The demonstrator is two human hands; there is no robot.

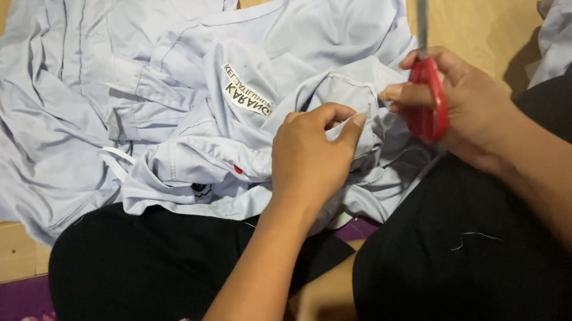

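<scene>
The left hand pinched a fold of the pale shirt lying across the lap, fingers closed on the cloth. Just right of that pinch, the right hand was wrapped around red-handled scissors, blades pointing away. A slip there could nick the pinching fingers or cut extra cloth. The blades were blurred, their opening unclear.

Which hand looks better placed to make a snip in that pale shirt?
Probably the right hand: it holds the red-handled scissors beside the fold, blades pointing away. The left hand is busy pinching the shirt fabric, so it likely just steadies.
</scene>
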